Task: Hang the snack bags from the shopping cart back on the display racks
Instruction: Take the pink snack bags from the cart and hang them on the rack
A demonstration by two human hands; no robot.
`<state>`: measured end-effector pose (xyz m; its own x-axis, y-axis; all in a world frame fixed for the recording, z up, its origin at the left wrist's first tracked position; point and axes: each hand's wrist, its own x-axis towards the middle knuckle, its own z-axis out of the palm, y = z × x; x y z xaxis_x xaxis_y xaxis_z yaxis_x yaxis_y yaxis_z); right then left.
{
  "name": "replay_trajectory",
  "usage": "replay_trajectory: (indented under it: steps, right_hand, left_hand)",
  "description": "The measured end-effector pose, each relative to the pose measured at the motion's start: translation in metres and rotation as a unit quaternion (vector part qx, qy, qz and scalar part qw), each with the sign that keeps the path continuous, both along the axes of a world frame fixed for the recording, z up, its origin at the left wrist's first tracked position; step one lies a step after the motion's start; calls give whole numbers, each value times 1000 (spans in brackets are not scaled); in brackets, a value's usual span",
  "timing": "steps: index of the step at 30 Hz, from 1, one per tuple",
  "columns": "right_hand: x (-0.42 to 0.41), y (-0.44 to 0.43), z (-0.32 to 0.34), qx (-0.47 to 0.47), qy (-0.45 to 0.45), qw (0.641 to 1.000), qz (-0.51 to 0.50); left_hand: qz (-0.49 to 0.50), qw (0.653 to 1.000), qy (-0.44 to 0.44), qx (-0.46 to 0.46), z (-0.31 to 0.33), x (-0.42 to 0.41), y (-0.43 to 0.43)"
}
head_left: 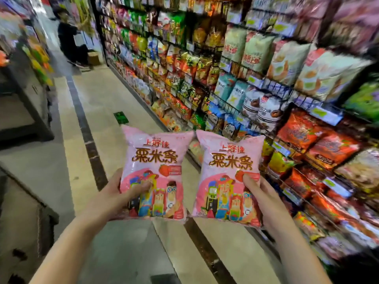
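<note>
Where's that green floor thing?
In the head view, the green floor marker lies just beyond the left pink snack bag, left of the display racks.

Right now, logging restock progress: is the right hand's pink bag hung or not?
Not hung: the right hand grips the pink bag, short of the racks.

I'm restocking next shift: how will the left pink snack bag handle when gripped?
Likely light: the left hand holds the left pink bag upright by its lower part alone. It looks puffed, so probably springy with crushable contents. The smooth film may slip.
</note>
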<state>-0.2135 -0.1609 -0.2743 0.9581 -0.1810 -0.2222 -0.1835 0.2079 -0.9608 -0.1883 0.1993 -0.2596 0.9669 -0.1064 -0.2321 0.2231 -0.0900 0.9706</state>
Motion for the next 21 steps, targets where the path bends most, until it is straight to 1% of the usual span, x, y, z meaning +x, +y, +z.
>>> replay_trajectory:
  steps: [4,7,9,12,15,18,21]
  right_hand:
    - [27,0,17,8,-20,997,-68]
    - [39,-14,30,-15,-30,992,-125]
    - [45,-27,43,-27,-48,986,-158]
    - [55,-50,61,-45,-66,976,-201]
    - [67,-83,74,-61,-72,965,-243]
    - [81,-119,88,-66,-89,958,-265]
    - [96,-155,106,-83,-118,947,-287]
  left_hand:
    - [-89,995,-26,-30,26,84,-13]
    - [-159,985,-58,-39,50,132,-44]
    - [-195,978,-62,-46,59,161,-67]
    - [-231,970,-61,-54,67,200,-105]
    - [-245,964,-93,-38,76,236,-149]
    - [-256,959,-123,-19,94,264,-197]
    - [-288,946,-151,1,117,292,-245]
